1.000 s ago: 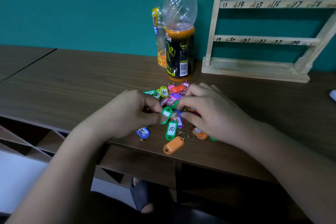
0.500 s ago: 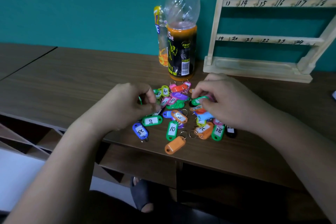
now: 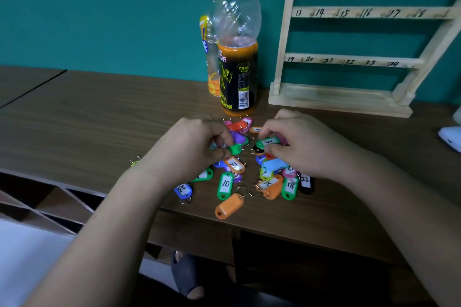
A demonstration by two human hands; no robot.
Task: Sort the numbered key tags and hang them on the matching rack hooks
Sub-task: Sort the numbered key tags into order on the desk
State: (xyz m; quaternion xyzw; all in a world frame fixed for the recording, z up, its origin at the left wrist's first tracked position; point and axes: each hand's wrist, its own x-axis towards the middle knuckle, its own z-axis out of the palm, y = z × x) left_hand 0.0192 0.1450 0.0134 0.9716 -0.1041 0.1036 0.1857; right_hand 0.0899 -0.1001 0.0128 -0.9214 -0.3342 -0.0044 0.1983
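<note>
A: Which step is the person on?

B: Sorting, by the look of it. Nothing hangs on the 2 visible rails of the pale wooden rack (image 3: 354, 60), which stands at 1 o'clock from the heap of coloured plastic key tags (image 3: 234, 164) on the brown wood-grain desk (image 3: 87, 119).

A: And the hands?

B: Both are curled over the heap. The right hand (image 3: 304, 147) pinches a green oblong tag marked 3 (image 3: 268, 142) between thumb and fingertips, at the heap's 1 o'clock edge. The left hand (image 3: 197, 147) nips a second green tag (image 3: 235, 149) at 11 o'clock; its number is hidden.

A: How does the 3 tag lie?

B: Its long axis runs roughly 9 to 3 o'clock, with the 3 o'clock end tipped slightly up and the label facing the camera. Which end carries its ring cannot be told, since fingers cover 1 end.

A: What does the next move call for?

B: Probably lifting it clear of its neighbours, then presenting the ring to a hook. The lower rail reads 19 to 24 and the upper one holds the teens, so hook 3 likely sits higher, out of view at 12 o'clock.

A: Anything in the way?

B: A clear bottle with a black cap and orange drink (image 3: 238, 57) stands at 12 o'clock just behind the heap, with a yellow-capped bottle (image 3: 212, 40) behind it. The green tag marked 10 (image 3: 225, 185) lies at 6 o'clock, its long axis near 12 to 6.
</note>
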